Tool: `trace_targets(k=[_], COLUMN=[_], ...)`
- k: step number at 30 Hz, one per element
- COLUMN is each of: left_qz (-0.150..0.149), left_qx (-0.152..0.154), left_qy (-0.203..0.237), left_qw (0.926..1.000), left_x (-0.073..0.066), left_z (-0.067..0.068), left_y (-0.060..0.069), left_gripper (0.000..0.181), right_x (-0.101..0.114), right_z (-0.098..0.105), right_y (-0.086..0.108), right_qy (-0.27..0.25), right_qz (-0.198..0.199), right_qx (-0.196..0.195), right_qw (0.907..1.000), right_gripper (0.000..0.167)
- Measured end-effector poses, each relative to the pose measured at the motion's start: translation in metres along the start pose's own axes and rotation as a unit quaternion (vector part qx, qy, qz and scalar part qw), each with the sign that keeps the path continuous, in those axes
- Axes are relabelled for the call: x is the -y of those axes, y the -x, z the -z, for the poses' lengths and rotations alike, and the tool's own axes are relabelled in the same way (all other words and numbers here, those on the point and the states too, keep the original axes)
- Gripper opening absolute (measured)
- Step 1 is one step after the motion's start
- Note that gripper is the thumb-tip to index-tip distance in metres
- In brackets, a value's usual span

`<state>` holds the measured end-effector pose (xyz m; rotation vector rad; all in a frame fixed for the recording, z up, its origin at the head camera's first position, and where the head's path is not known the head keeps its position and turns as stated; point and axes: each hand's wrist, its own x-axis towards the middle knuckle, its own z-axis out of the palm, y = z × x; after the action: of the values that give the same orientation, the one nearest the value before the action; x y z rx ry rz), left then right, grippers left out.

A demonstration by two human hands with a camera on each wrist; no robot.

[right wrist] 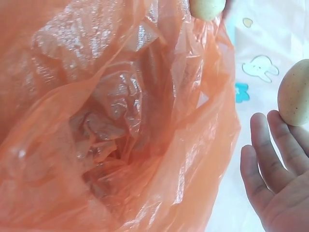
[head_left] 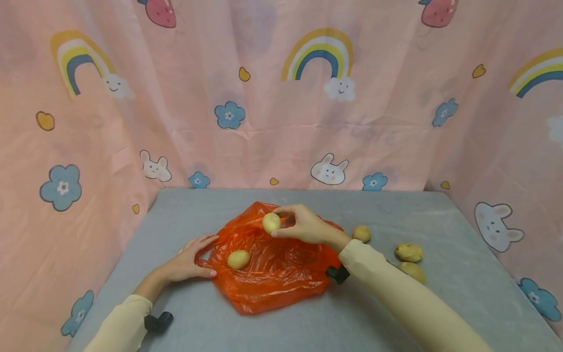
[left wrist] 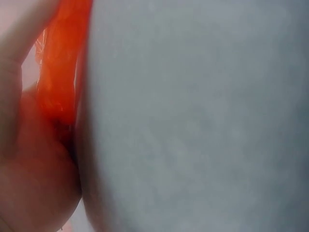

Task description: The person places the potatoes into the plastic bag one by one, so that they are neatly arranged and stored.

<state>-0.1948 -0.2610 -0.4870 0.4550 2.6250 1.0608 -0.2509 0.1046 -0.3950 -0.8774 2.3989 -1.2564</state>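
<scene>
A red-orange plastic bag [head_left: 281, 293] lies spread on the table with its mouth facing up. One yellow potato [head_left: 238, 259] rests at the left part of its mouth. My left hand [head_left: 189, 261] touches the bag's left edge, thumb and fingers spread apart; in the left wrist view, red plastic [left wrist: 60, 67] shows beside that hand. Above the bag's far side, my right hand [head_left: 305, 226] pinches another potato [head_left: 271, 223] between thumb and fingers. The right wrist view shows this held potato [right wrist: 295, 94] at the fingertips, beside the crumpled bag.
To the right of the bag sit more potatoes: a small one [head_left: 362, 233] nearest it, then two farther right [head_left: 409, 252], the lower partly behind my right sleeve [head_left: 396, 288]. A pink patterned curtain [head_left: 272, 142] surrounds the grey table [head_left: 189, 205] at the back and sides.
</scene>
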Motion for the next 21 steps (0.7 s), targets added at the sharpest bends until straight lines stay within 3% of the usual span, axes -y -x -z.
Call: trace_targets(k=[16,21], left_qz=[0.001,0.004], left_qx=[0.001,0.003], left_qy=[-0.001,0.004], left_qw=[1.0,1.0], left_x=[-0.001,0.0], left_z=[0.001,0.001], left_y=[0.0,0.0], left_gripper=[0.095,0.095], right_x=[0.01,0.01], right_z=[-0.02,-0.03], right_y=[-0.024,-0.032], right_qy=[0.025,0.047], right_qz=[-0.019,-0.024], right_qx=[0.044,0.058], right_qw=[0.9985,0.997], right_gripper=[0.062,0.057])
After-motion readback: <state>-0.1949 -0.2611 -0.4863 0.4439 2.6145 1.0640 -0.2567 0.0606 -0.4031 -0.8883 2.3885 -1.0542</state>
